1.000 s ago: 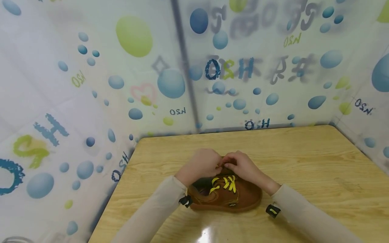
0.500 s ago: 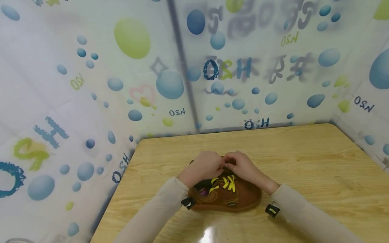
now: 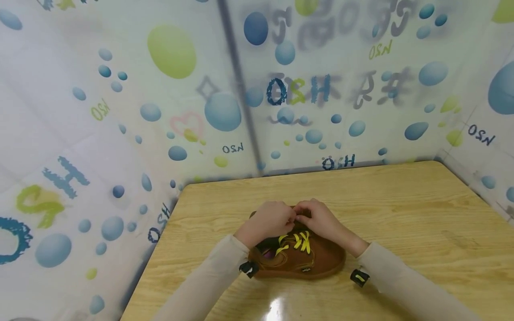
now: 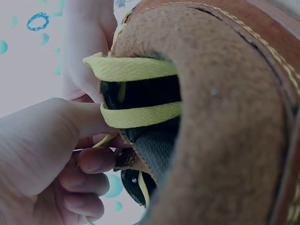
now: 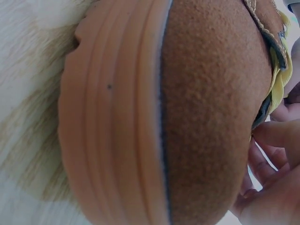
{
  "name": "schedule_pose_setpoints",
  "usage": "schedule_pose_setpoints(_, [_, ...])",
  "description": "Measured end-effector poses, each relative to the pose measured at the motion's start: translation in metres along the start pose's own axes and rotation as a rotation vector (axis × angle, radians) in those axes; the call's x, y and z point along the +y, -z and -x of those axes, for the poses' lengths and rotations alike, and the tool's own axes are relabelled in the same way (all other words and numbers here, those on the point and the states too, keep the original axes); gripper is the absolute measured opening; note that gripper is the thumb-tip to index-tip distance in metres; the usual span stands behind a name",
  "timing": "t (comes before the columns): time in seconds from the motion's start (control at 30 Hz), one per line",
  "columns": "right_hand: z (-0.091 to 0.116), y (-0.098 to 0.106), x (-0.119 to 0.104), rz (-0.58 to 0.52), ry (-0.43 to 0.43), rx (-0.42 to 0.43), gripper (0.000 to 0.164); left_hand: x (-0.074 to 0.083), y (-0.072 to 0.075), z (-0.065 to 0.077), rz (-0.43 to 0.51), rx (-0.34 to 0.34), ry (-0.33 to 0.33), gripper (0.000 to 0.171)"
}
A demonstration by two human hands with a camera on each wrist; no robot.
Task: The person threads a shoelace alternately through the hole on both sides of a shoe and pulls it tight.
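Observation:
A brown suede shoe (image 3: 327,254) with yellow laces (image 3: 299,243) stands on the table, toe to the right and opening to the left. My left hand (image 3: 271,223) reaches across the opening to the far eyelet side; in the left wrist view its thumb and curled fingers pinch a strand of shoelace (image 4: 105,139). My right hand (image 3: 323,220) comes over the toe, its fingertips meeting the left ones. In the right wrist view its thumb and fingers (image 5: 276,133) grip the shoe's far edge. Two lace rows cross the dark tongue. The hands hide the far eyelets.
The wood-grain table (image 3: 401,214) stretches around the shoe on all sides. A patterned curtain (image 3: 321,125) with blue and green drops encloses its back and sides. Black wrist straps (image 3: 249,268) sit on both sleeves.
The left hand has shifted slightly down and right, showing a bit more of the shoe opening with something purple inside. The right hand and shoe stay almost still.

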State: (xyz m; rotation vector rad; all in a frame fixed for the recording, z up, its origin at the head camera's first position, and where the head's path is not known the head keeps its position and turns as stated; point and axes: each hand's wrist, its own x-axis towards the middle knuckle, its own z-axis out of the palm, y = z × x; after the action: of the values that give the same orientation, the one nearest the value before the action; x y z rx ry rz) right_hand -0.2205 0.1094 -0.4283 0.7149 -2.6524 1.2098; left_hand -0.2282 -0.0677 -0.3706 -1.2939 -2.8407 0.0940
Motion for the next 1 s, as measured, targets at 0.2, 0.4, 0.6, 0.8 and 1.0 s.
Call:
schedule_pose_setpoints(0.2, [0.0,0.0,-0.001,-0.01,0.0,0.006,0.011,0.0,0.001,-0.001,-0.004,0.011,0.022,0.043])
schedule_pose_setpoints(0.4, [0.0,0.0,0.001,-0.023,0.015,0.011,0.014,0.0,0.002,-0.004,0.016,0.025,0.055,0.039])
schedule_pose_setpoints(0.6, [0.0,-0.001,0.001,-0.04,0.009,0.009,0.015,0.002,-0.002,-0.005,-0.005,0.127,0.108,0.024])
schedule_pose_setpoints(0.8, [0.0,-0.003,0.004,-0.059,0.008,0.014,0.012,0.005,-0.017,0.0,-0.132,0.336,0.414,0.052])
schedule_pose_setpoints(1.0, [0.0,-0.002,0.006,-0.065,-0.015,0.018,0.015,0.014,-0.028,0.008,-0.219,0.33,0.601,0.061])
